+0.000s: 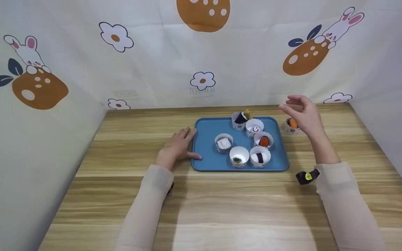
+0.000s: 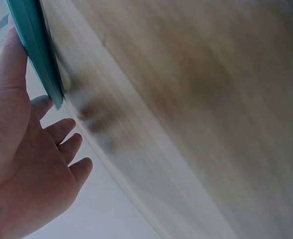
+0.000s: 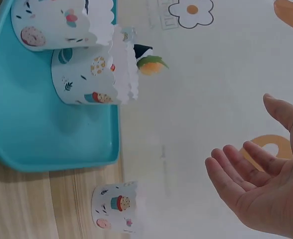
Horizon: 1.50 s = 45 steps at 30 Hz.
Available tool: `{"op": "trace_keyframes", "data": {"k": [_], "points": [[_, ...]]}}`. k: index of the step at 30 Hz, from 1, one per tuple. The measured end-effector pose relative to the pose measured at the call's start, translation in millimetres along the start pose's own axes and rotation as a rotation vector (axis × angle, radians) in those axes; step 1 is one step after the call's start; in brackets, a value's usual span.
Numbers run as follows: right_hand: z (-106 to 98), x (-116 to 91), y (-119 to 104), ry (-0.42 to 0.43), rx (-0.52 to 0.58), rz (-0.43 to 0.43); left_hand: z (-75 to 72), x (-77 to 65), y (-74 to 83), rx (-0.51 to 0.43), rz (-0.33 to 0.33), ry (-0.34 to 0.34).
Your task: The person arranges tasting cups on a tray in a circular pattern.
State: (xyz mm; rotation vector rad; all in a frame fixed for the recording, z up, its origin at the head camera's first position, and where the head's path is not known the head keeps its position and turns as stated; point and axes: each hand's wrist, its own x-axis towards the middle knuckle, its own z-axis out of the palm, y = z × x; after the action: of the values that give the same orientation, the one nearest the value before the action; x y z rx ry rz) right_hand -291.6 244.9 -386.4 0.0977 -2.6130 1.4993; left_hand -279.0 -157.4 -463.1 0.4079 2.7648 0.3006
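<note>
My left hand (image 1: 177,146) rests at the left edge of a blue tray (image 1: 204,126). Its thumb lies over the rim, and the other fingers stretch along the outside. Over the table to the right of the tray, my right hand (image 1: 305,115) hovers with loosely bent fingers and nothing in them. Just beside it on the table stands a paper cup (image 1: 291,129) with an orange-topped toy sushi piece; the right wrist view shows this cup's printed side (image 3: 115,205). Several similar cups stand on the tray, among them one with a white block (image 1: 224,143) and one with red roe sushi (image 1: 263,141).
More cups on the tray hold a black-wrapped rice piece (image 1: 241,118), a white piece with a black band (image 1: 259,158) and a small green-edged piece (image 1: 237,159). A patterned curtain (image 1: 152,69) hangs behind the wooden table (image 1: 222,209) and along its sides.
</note>
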Motion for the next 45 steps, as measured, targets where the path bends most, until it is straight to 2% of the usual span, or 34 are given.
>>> {"op": "trace_keyframes", "data": {"k": [5, 13, 20, 37, 45], "points": [[-3.8, 1.3, 6.7, 0.032, 0.024, 0.007, 0.6, 0.4, -0.4, 0.000, -0.005, 0.001], [-5.9, 6.3, 24.6, 0.038, 0.128, -0.085, 1.3, -0.8, -0.4, -0.002, 0.000, 0.004], [-10.2, 11.4, 40.3, 0.040, 0.155, -0.110, 1.6, -2.1, -0.1, -0.018, 0.004, 0.006], [-15.8, 22.4, 78.0, -0.034, 0.117, -0.033, 0.5, -0.9, -0.9, -0.012, -0.009, 0.000], [-18.2, 19.8, 79.2, -0.067, 0.138, 0.003, -0.1, -1.0, -0.1, -0.004, 0.002, 0.008]]}}
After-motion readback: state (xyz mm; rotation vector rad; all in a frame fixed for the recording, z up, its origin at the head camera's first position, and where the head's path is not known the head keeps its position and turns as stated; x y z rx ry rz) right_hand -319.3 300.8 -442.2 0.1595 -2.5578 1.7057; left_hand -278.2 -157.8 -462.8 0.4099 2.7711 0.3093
